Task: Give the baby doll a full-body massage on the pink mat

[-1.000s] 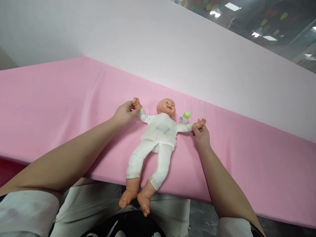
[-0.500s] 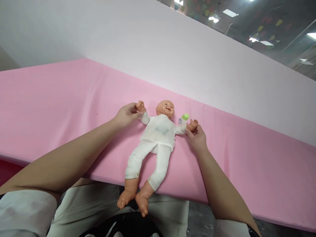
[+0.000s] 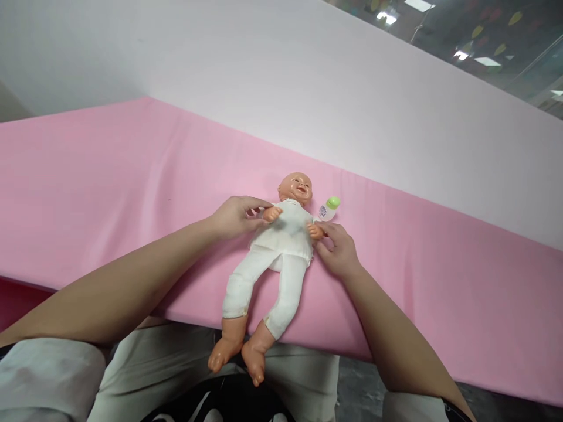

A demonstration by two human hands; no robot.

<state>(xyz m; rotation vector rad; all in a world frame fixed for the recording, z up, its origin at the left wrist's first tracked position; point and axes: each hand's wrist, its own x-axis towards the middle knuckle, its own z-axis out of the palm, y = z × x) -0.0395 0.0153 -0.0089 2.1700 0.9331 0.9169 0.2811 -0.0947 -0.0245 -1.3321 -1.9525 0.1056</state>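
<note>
A baby doll (image 3: 281,240) with a white cloth body lies on its back on the pink padded surface (image 3: 109,176). Its head points away from me and its bare feet hang over the near edge. My left hand (image 3: 237,217) is closed, with thumb and fingers around the doll's arm at the wrist on the left side. On the other side my right hand (image 3: 338,249) grips the doll's other arm near its hand. Both doll arms are bent in over the chest. A small clear bottle with a green cap (image 3: 329,208) lies beside the doll's head, just beyond my right hand.
A white wall (image 3: 264,76) rises behind the pink surface. Above it at the upper right is a glass pane (image 3: 466,41) with ceiling lights showing. My legs (image 3: 185,363) are against the near edge, under the doll's feet.
Both my hands have moved inward with the doll's arms. The arms were spread out to the sides and now lie folded over its chest. The bottle stays beside the head.
</note>
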